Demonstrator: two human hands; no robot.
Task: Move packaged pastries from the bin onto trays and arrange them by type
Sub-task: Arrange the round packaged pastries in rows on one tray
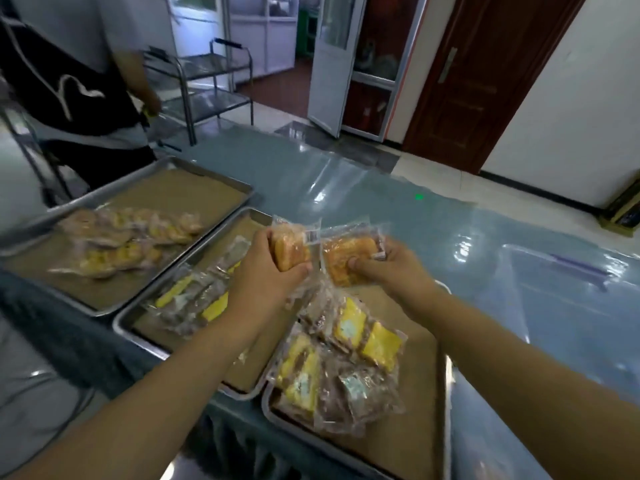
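My left hand [266, 271] grips a golden pastry in a clear wrapper [289, 249], held above the middle tray [121, 322]. Beside it my right hand [391, 268] pinches a second wrapped golden pastry [346, 258] with the thumb on top. Both packs hang in the air, almost touching. Below them the near tray [429, 410] holds a heap of yellow and brown wrapped pastries [343, 362]. The middle tray carries a row of brown and yellow packs [201, 296]. On the far left tray [207, 188] lie several pale yellow-and-pink packs [128, 240]. No bin is in view.
The trays sit on a table under shiny blue plastic [381, 188]. A person in a black top [69, 81] stands behind the left tray. A metal trolley [207, 84] is beyond, with an open white door [332, 64] and a brown door [478, 74] at the back.
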